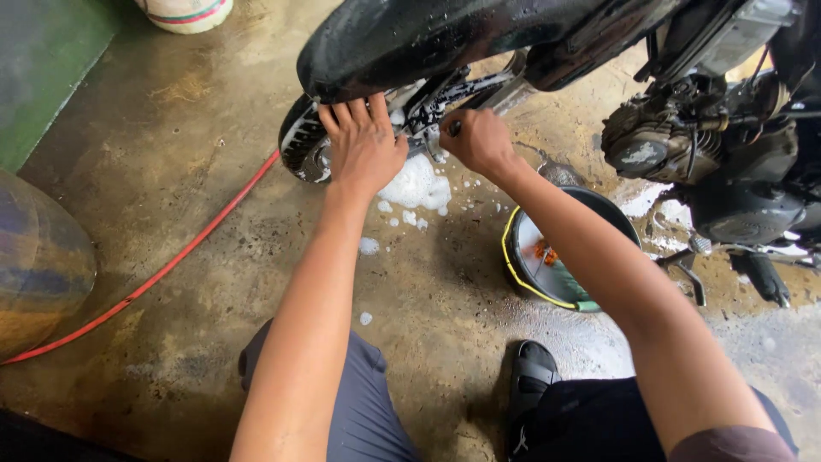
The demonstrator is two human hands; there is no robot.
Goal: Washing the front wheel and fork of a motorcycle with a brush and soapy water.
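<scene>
**Soapy rear wheel, both hands on it**

The motorcycle's rear wheel [301, 141] sits at the top centre of the view, half tucked under the glossy black fender [402, 43] and flecked with white suds. The left hand [363, 141] lies flat and spread against the wheel just under the fender's edge — its grip is released, fingers extended, pressing rather than holding anything. Just beside it, the right hand [479, 141] is clenched around a small dark handle [453, 128] pointed in at the soapy frame parts by the wheel; what sort of tool it belongs to cannot be told, since the rest is hidden.

Below the two hands a patch of foam [416, 184] lies on the wet concrete floor [171, 214], with smaller blobs scattered nearby. Under the right forearm stands a black bucket [616, 218] with a yellow rim strip, holding something orange and something green inside. To the right of it is the engine [658, 145], also foam-streaked, with a foot peg below it.

A red hose [154, 278] runs diagonally across the floor from the wheel toward the lower left. The person crouches — grey-trousered knee at the bottom, a black sandal [530, 376] beside it.
</scene>
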